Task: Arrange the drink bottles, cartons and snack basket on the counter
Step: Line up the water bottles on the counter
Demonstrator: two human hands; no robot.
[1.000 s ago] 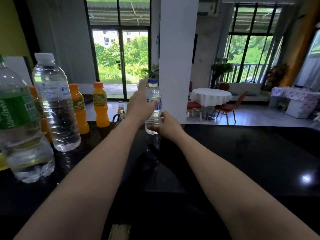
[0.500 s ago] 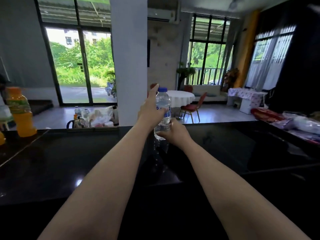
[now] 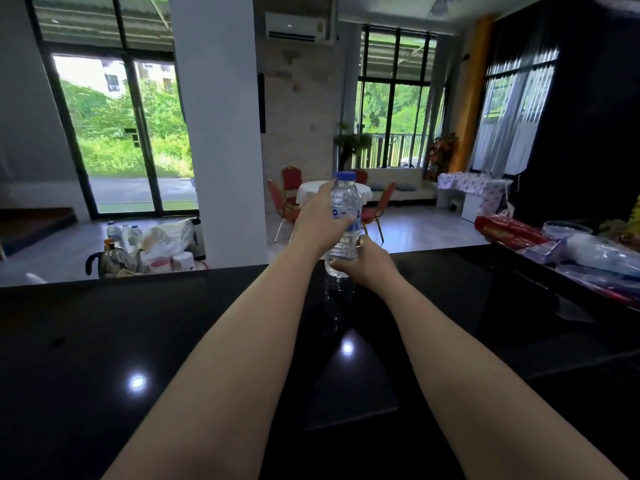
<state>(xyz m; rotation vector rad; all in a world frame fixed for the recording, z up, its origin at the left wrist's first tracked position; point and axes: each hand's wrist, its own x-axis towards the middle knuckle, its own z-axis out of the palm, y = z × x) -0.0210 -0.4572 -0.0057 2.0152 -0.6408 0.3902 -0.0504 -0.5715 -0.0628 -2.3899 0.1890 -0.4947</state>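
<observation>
Head view: your left hand (image 3: pixel 320 223) is wrapped round the upper half of the clear water bottle (image 3: pixel 344 216). Its thumb lies across the front of the label and its forefinger stretches up toward the blue cap (image 3: pixel 344 176). Your right hand (image 3: pixel 363 261) sits just below and to the right of the left one, fingers curled round the bottle's base. The bottle stands close to upright between the two hands, over the far edge of the black counter (image 3: pixel 138 323). Its reflection shows in the glossy top straight beneath your right hand, but whether the base touches the surface cannot be told. Well off to the right of your right hand, red packets (image 3: pixel 505 232) and clear plastic bags (image 3: pixel 595 251) lie on the counter's side run. Beyond your left hand and to its left rises a white pillar (image 3: pixel 218 133).
</observation>
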